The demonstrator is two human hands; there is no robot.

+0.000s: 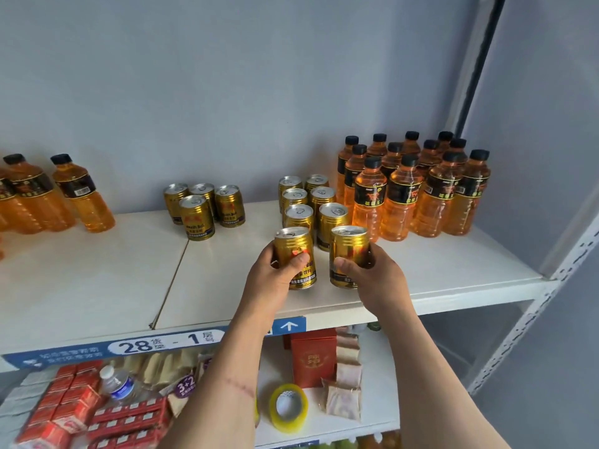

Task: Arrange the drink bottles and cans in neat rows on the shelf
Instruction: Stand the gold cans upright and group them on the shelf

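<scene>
a white shelf [97, 280] runs along a pale grey wall [227, 76], with a blue label strip [162, 346] on its front edge. the left hand [275, 277] has its fingers [299, 262] clamped around a gold can [296, 254] that tilts slightly, its base just at the shelf. the right hand [369, 270] grips a second gold can [348, 251], upright, thumb across the front. both cans sit at the near end of two columns of gold cans [311, 205] that run back toward the wall. just to the right stands a tight block of orange bottles with black caps [411, 189]. a loose cluster of four cans [204, 209] stands to the left, well apart from the columns, and a few more orange bottles [48, 196] stand at the far left. on the lower shelf lie red boxes [74, 406], a water bottle [120, 387] and a roll of tape [288, 408].
</scene>
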